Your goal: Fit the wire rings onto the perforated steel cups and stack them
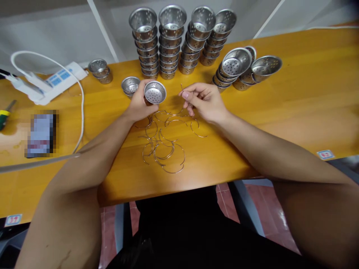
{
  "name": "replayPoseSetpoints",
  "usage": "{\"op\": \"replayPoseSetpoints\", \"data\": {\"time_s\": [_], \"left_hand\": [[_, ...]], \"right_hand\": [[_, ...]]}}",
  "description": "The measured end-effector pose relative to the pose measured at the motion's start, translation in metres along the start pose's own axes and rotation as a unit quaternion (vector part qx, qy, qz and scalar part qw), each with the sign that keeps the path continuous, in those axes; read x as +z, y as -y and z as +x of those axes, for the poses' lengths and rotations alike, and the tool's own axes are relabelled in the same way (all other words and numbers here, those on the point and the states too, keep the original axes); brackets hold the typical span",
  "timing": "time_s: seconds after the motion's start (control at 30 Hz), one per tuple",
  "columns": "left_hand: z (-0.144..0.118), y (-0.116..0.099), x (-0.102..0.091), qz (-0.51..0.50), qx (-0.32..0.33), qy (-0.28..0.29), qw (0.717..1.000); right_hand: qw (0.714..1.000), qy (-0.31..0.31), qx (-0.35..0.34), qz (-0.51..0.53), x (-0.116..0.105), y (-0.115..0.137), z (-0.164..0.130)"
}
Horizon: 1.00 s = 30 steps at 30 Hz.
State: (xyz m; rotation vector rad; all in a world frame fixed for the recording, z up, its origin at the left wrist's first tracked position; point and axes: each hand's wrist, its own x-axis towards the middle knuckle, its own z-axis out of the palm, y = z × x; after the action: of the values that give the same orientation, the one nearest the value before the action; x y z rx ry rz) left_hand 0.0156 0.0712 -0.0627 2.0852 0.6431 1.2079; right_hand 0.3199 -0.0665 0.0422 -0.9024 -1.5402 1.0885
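Note:
My left hand [138, 102] is wrapped round a perforated metal cup [155, 93], its open mouth tilted toward me. To the right of it, my right hand [203, 100] pinches a thin curved wire [182, 88] between thumb and fingertips, apart from the cup. Most of that wire is hidden by the fingers. Below both hands, several loose wire arcs [174, 172] lie scattered and overlapping on the wooden table [213, 160]. Just behind my left hand stands another short cup stack [130, 86], partly covered by the hand.
Tall stacks of perforated cups [172, 39] stand at the back, with leaning stacks [235, 65] to their right. A small stack [100, 71] sits beside a white power strip [60, 80] at left. Its cable [83, 112] loops near a phone [40, 134] and a screwdriver [6, 115].

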Motion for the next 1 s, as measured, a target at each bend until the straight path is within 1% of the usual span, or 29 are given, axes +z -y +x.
{"op": "replayPoseSetpoints", "data": {"time_s": [0.1,0.2,0.27,0.33,0.4,0.47,0.53,0.6,0.7,0.8,0.9,1.0], "left_hand": [[0.001,0.008,0.002,-0.016,0.003,-0.006,1.000],[0.001,0.006,-0.001,-0.012,-0.024,-0.024,0.999],[0.000,0.002,-0.005,-0.008,-0.040,-0.016,0.999],[-0.002,-0.002,-0.010,-0.014,-0.042,0.003,0.999],[-0.004,-0.004,-0.013,-0.018,-0.042,0.020,0.999],[-0.005,0.000,-0.013,-0.020,-0.043,0.015,0.999],[-0.005,0.008,-0.011,-0.021,-0.036,-0.001,0.999],[-0.003,0.016,-0.009,-0.023,-0.024,-0.014,0.999],[0.000,0.022,-0.005,-0.010,-0.029,-0.024,0.999],[0.001,0.018,-0.002,0.021,-0.058,-0.028,0.998],[0.001,0.010,0.001,0.026,-0.056,-0.025,0.998],[0.000,0.006,0.003,0.023,-0.055,-0.019,0.998]], "right_hand": [[1.000,0.017,0.015,-0.011,-0.003,0.006,0.007],[0.999,0.028,0.014,-0.025,-0.003,0.001,0.027],[0.998,0.031,-0.020,-0.045,-0.001,-0.003,0.049],[0.992,0.032,-0.084,-0.091,0.004,-0.004,0.073],[0.976,0.040,-0.140,-0.165,0.009,0.001,0.092],[0.957,0.044,-0.162,-0.238,0.015,0.007,0.102],[0.942,0.062,-0.149,-0.296,0.021,0.013,0.102],[0.932,0.082,-0.121,-0.333,0.025,0.014,0.094],[0.929,0.077,-0.095,-0.348,0.029,0.006,0.083],[0.929,0.061,-0.094,-0.352,0.031,-0.009,0.079],[0.930,0.046,-0.090,-0.354,0.030,-0.020,0.081],[0.935,0.035,-0.088,-0.341,0.030,-0.025,0.083]]}}
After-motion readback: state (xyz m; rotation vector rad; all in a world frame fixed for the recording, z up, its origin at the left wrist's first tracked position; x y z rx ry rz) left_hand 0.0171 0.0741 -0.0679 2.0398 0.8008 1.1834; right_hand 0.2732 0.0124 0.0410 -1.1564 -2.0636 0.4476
